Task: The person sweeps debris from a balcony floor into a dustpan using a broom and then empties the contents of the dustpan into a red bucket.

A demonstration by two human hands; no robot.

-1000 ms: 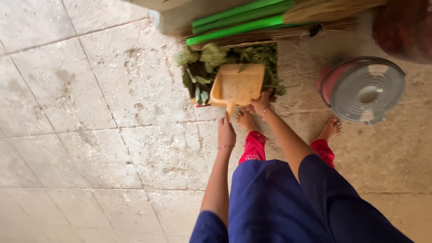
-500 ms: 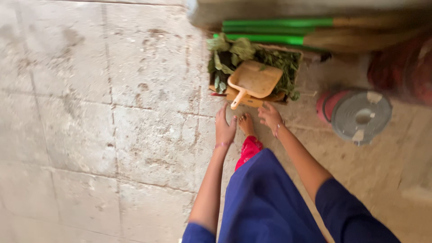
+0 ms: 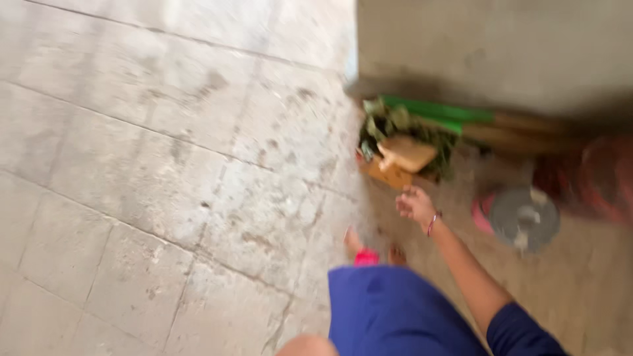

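The picture is blurred by motion. My right hand (image 3: 415, 206) hangs empty with its fingers loosely apart, a short way in front of a yellow dustpan (image 3: 407, 153). The dustpan lies on top of a cardboard box (image 3: 386, 173) filled with green leaves (image 3: 382, 125), which stands on the stone floor by the wall. My left hand is out of the picture; only a bit of that arm (image 3: 306, 345) shows at the bottom edge. My bare foot (image 3: 354, 242) and blue garment (image 3: 389, 310) are below.
Brooms with green handles (image 3: 435, 111) lie along the grey wall (image 3: 494, 53) behind the box. A round pink container with a grey metal lid (image 3: 524, 217) stands to the right, and beside it a red object (image 3: 593, 178). Paved stone floor (image 3: 165, 171) spreads to the left.
Both hands have come away from the dustpan, which stays on the leaf box. The view has swung back and left, the box now lies farther off, and my left hand has dropped out of sight.
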